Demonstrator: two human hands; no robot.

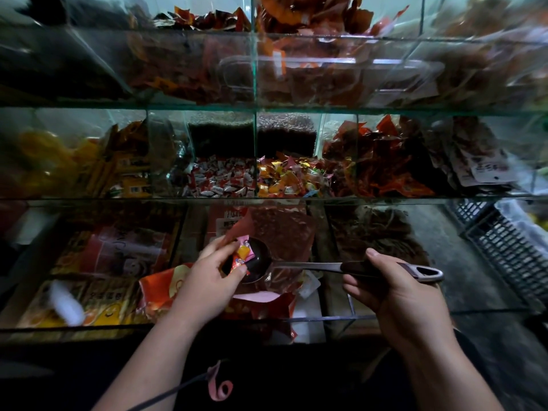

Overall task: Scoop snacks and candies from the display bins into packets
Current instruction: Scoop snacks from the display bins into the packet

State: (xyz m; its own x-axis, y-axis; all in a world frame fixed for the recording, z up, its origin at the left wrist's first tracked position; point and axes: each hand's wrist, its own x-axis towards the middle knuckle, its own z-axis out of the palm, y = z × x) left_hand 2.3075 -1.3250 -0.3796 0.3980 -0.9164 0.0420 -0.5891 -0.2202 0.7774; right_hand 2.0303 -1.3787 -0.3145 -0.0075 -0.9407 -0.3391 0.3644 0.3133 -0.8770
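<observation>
My right hand [394, 292] grips the dark handle of a metal scoop [311, 266] held level over the lowest glass bin. The scoop's bowl [258, 259] carries a few wrapped candies [244, 255], pink, yellow and red. My left hand [209, 280] is at the bowl, fingers curled around the candies and pinching the edge of a reddish translucent packet [281, 229] that stands behind and under the scoop. Two bins of wrapped candies sit on the middle shelf: white-and-red ones [221, 180] and mixed bright ones [289, 179].
Glass shelves [267, 109] stack in three tiers with dividers, filled with red and orange snack packs [385, 161]. Boxed goods [98, 274] fill the lower left bin. A black plastic crate [510, 244] stands at the right. A pink loop on a cord [219, 387] hangs near my body.
</observation>
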